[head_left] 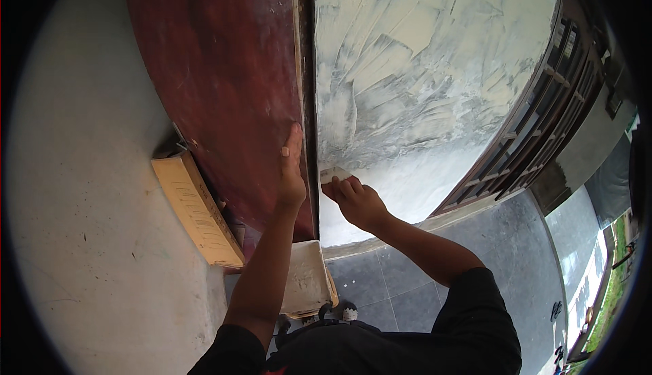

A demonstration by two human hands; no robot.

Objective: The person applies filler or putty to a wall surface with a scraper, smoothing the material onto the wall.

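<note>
My right hand [360, 205] is closed round the reddish handle of a putty knife [334, 173]. Its pale blade lies against the lower left part of a wall [407, 69] streaked with cream and grey filler, close to the wall's left edge. Just left of it, my left hand [292, 171] holds nothing; its fingers are stretched out flat along the edge of a dark red door panel [224, 69]. A narrow dark gap [310, 103] runs between the door and the streaked wall.
A yellow-brown cardboard box [200, 212] leans by the door's lower left, next to a plain grey wall [88, 192]. Below my hands sits a whitish, smeared tub [305, 276] near my feet. Grey tiles [407, 300] cover the floor; a barred brown window [523, 124] is at right.
</note>
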